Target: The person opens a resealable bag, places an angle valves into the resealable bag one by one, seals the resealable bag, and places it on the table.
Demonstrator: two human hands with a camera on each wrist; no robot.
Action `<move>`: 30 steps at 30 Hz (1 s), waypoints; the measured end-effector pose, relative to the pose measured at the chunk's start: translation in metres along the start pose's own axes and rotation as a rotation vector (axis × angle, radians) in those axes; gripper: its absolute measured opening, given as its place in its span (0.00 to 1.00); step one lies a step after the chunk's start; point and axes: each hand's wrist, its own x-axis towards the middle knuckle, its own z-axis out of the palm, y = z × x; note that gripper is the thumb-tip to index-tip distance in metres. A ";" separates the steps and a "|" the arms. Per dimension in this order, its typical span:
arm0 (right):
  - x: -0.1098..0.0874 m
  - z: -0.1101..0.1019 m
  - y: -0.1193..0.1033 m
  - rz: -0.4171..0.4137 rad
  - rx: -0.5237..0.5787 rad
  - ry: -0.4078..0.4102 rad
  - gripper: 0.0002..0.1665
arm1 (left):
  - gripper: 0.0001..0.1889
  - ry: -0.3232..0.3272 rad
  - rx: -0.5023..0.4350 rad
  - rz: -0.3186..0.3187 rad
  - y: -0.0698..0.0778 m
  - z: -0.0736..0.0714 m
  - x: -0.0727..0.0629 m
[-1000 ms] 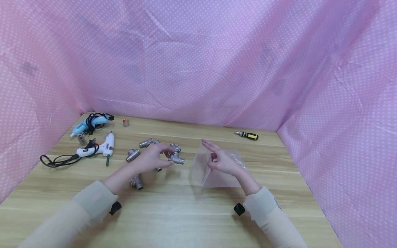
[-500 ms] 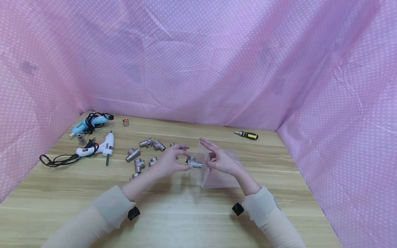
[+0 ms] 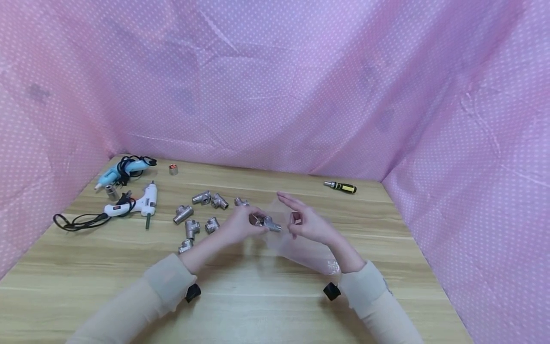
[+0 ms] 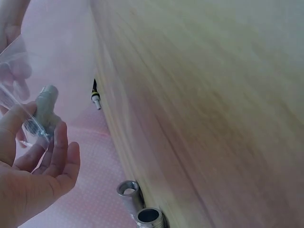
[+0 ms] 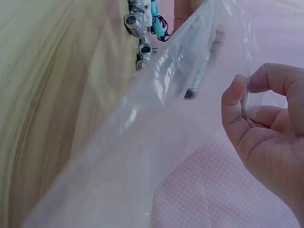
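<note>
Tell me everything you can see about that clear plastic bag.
The bag looks like thin, glossy, see-through plastic, lightly creased, with bright reflections. It slants over the wooden table, held up by the right hand, which pinches one edge. A metal fitting held by the left hand shows through it. Whether the bag's lower end touches the table is unclear.
</note>
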 end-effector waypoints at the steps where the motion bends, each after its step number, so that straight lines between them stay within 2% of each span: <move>1: 0.000 -0.001 0.000 0.000 -0.007 0.003 0.51 | 0.20 0.003 0.006 0.000 -0.001 0.000 0.001; 5: 0.001 -0.004 0.003 -0.023 -0.035 0.015 0.50 | 0.24 -0.006 -0.004 -0.015 -0.005 0.000 0.004; 10: 0.002 -0.009 0.005 -0.052 -0.044 0.049 0.50 | 0.28 0.009 -0.052 -0.022 -0.002 0.001 0.006; 18: 0.002 -0.011 -0.001 -0.066 -0.059 0.069 0.49 | 0.28 0.019 -0.050 0.022 0.003 -0.004 0.001; 24: -0.002 -0.005 -0.022 -0.096 -0.059 0.043 0.45 | 0.28 0.005 -0.026 0.002 0.004 -0.018 -0.008; 29: -0.003 -0.003 -0.025 -0.085 -0.053 0.047 0.45 | 0.31 0.029 0.077 0.057 0.001 -0.038 -0.016; 30: -0.002 -0.003 -0.020 -0.084 -0.056 0.049 0.46 | 0.31 0.027 0.094 0.066 0.001 -0.043 -0.018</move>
